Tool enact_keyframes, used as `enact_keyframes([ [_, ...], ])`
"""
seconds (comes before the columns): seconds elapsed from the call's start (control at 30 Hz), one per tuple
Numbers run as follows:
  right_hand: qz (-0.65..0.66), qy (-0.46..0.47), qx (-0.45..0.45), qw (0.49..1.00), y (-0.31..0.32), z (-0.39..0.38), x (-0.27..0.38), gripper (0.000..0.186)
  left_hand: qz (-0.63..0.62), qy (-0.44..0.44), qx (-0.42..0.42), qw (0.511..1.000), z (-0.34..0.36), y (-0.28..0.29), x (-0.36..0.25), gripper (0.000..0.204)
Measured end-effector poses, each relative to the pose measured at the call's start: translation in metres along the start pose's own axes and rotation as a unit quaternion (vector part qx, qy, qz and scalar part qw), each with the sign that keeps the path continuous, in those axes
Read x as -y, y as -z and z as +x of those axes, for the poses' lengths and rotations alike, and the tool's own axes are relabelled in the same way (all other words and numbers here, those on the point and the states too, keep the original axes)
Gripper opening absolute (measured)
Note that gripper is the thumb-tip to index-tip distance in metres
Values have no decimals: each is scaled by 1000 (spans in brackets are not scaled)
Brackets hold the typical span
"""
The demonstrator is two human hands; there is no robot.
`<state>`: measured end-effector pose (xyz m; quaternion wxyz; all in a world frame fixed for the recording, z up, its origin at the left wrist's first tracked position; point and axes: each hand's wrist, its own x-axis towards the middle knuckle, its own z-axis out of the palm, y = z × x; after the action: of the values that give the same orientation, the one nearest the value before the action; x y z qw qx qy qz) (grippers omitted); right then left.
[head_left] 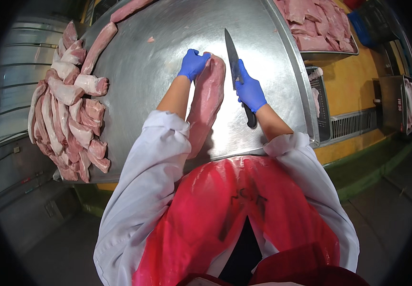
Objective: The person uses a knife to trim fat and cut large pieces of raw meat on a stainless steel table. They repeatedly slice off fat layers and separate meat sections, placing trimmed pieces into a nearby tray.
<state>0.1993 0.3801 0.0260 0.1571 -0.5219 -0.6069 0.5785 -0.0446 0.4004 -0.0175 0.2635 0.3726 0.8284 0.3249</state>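
Note:
A long pink cut of meat point(209, 90) lies lengthwise on the metal table point(144, 86), its near end reaching the table's front edge beside my left sleeve. My left hand point(194, 64), in a blue glove, is closed on the far left end of this cut. Just right of the meat, my right hand point(251, 90), also gloved in blue, grips a knife point(231, 50) by its black handle. The long blade points away from me and stays apart from the meat. Part of the handle is hidden by my fingers.
Many pale, fatty meat pieces point(68, 114) are heaped along the table's left side. Another long strip point(99, 47) lies at the far left. Beyond the raised right rim stands a metal tray point(327, 55) of trimmed cuts, with a dark perforated crate point(322, 114) nearer.

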Motion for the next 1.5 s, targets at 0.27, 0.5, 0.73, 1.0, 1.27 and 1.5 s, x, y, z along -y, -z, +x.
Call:
enact_keyframes([
  [0.27,44,-22,7,999,29,-13,-12,73,-14,18,267,963,36,-4,12,33],
  [0.5,102,36,-19,994,10,1,0,75,-189,45,252,948,19,10,3,13],
  [0.73,60,7,66,996,-11,13,40,73,-250,25,221,942,-4,18,-10,10],
  [1.0,81,20,88,993,-6,-26,16,78,-132,-20,162,978,-29,19,-32,12],
  [1.27,55,-2,129,990,-6,-44,28,79,-11,-94,108,990,-27,13,-40,18],
  [1.5,127,-27,124,984,-20,29,32,72,135,-225,75,962,-56,13,-85,24],
])
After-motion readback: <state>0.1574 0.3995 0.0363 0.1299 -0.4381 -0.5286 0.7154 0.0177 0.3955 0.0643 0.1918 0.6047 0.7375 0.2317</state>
